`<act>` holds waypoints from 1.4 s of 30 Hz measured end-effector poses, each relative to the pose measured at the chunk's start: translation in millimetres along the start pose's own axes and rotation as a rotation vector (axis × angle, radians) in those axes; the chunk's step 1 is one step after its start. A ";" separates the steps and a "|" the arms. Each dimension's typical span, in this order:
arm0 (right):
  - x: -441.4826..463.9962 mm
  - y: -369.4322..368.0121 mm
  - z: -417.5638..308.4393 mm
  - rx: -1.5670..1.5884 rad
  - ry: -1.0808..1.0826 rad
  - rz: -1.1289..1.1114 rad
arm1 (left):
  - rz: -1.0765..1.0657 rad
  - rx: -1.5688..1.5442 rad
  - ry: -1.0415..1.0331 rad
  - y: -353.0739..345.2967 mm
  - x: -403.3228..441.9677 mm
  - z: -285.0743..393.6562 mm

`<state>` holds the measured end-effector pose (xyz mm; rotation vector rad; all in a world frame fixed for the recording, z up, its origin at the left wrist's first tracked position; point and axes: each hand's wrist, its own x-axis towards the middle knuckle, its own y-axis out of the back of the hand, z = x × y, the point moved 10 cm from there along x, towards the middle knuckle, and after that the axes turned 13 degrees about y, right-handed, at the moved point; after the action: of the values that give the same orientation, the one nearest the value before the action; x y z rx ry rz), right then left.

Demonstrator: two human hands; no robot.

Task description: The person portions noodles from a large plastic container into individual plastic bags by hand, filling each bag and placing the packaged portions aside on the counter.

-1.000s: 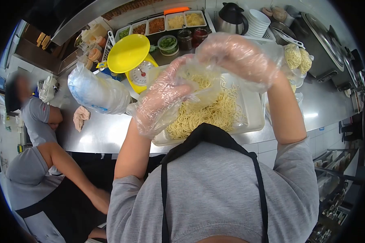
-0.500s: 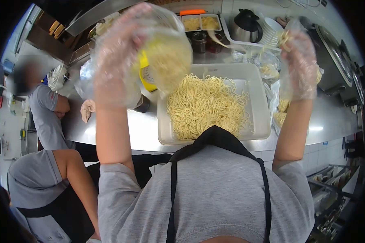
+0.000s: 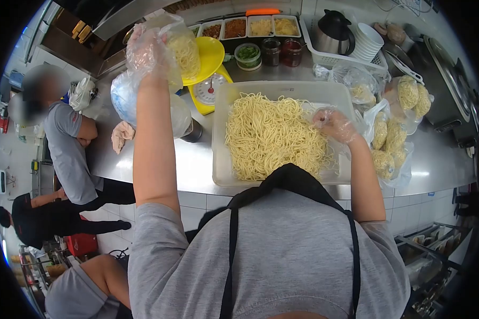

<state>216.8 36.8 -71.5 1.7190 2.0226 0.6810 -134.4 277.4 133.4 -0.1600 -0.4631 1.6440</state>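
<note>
My left hand (image 3: 146,56), in a clear plastic glove, grips the top of a clear bag of noodles (image 3: 185,57). The bag is at the yellow pan (image 3: 210,56) of a kitchen scale (image 3: 210,89); whether its weight rests there I cannot tell. My right hand (image 3: 335,126), also gloved, is low over the right side of a translucent tray (image 3: 282,89). Its fingers are curled and pinched at the edge of a large heap of noodles (image 3: 274,135); the strands between the fingertips are mostly hidden.
Filled noodle bags (image 3: 394,135) lie right of the tray. Behind stand sauce jars (image 3: 271,52), topping containers (image 3: 261,26), a thermos jug (image 3: 332,33) and stacked bowls (image 3: 367,42). A crumpled cloth (image 3: 122,135) lies left. A co-worker (image 3: 69,143) leans at the counter's left.
My left hand has brought the noodle bag left and back to the scale. My right hand has come down from above the counter's right side to the noodles in the tray.
</note>
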 end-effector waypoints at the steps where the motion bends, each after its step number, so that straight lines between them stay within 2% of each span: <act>1: -3.7 -3.5 14.6 0.012 -0.124 -0.031 | 0.003 -0.018 0.019 0.9 -0.1 -2.3; 4: -1.5 -2.6 14.5 -0.100 -0.038 -0.006 | -0.013 -0.101 0.046 -3.8 -13.1 -6.7; 8: -4.0 -4.6 10.0 -0.106 -0.056 -0.033 | -0.019 -0.086 0.105 -8.9 -27.1 -17.1; 11: -4.9 -3.2 8.8 -0.121 -0.030 -0.023 | 0.070 0.067 0.034 -8.9 -47.4 -7.8; 13: -4.4 -3.5 8.6 -0.140 -0.025 -0.029 | -0.080 0.021 -0.032 -18.6 -51.4 -2.7; 14: -4.1 -3.8 9.6 -0.139 -0.025 -0.029 | -0.080 0.022 -0.032 -18.1 -50.8 -1.8; 16: -4.7 -5.2 14.2 -0.074 -0.038 -0.027 | -0.026 0.150 -0.033 -19.0 -51.5 3.2; 20: -5.9 -5.8 15.6 -0.043 -0.044 -0.025 | -0.007 0.153 -0.014 -17.7 -45.3 1.1; 22: -3.6 -0.4 5.5 -0.152 0.007 0.021 | 0.027 0.112 0.027 -16.4 -43.0 -4.0; 23: -2.6 -3.1 7.0 -0.206 -0.039 -0.067 | 0.025 0.110 0.029 -10.3 -32.9 -8.6; 24: -3.6 -3.7 4.7 -0.208 -0.042 -0.066 | -0.008 0.365 -0.012 -6.6 -16.8 -14.3; 26: -8.1 12.6 -11.9 -0.494 -0.005 0.102 | -0.046 0.614 -0.050 -12.7 -10.4 -19.6; 27: -10.6 16.5 -23.0 -0.500 -0.013 0.103 | -0.066 0.286 -0.002 -13.7 -11.6 -15.7; 28: -13.4 28.8 -53.5 -0.500 0.076 0.155 | -0.086 -0.044 0.050 -18.4 -14.7 -12.3; 30: -21.0 48.2 -124.1 -0.470 0.285 0.264 | -0.259 -0.247 0.181 -44.1 -60.6 14.4; 33: -29.2 73.4 -220.3 -0.361 0.629 0.477 | -0.499 -0.201 0.297 -82.5 -118.5 32.1; 35: -33.6 77.5 -253.5 -0.339 0.830 0.539 | -0.588 -0.098 0.386 -99.7 -154.9 25.2; 36: -27.8 74.0 -257.4 -0.349 0.821 0.544 | -0.626 -0.030 0.439 -106.7 -169.7 17.0; 38: -21.5 57.7 -266.4 -0.309 0.886 0.418 | -0.705 0.119 0.575 -120.1 -193.0 -9.6; 39: -15.2 46.2 -256.5 -0.456 0.721 0.315 | -0.750 0.218 0.650 -123.3 -203.3 -25.5; 40: -18.0 47.2 -250.5 -0.448 0.707 0.340 | -0.795 0.327 0.724 -126.0 -211.2 -41.4; 42: 6.0 24.7 -182.4 -0.402 0.236 -0.040 | -0.887 0.531 0.814 -130.6 -229.6 -60.8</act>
<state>128.2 26.3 89.6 1.4134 1.8937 1.2305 39.0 73.4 91.1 -0.1737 0.4854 0.6752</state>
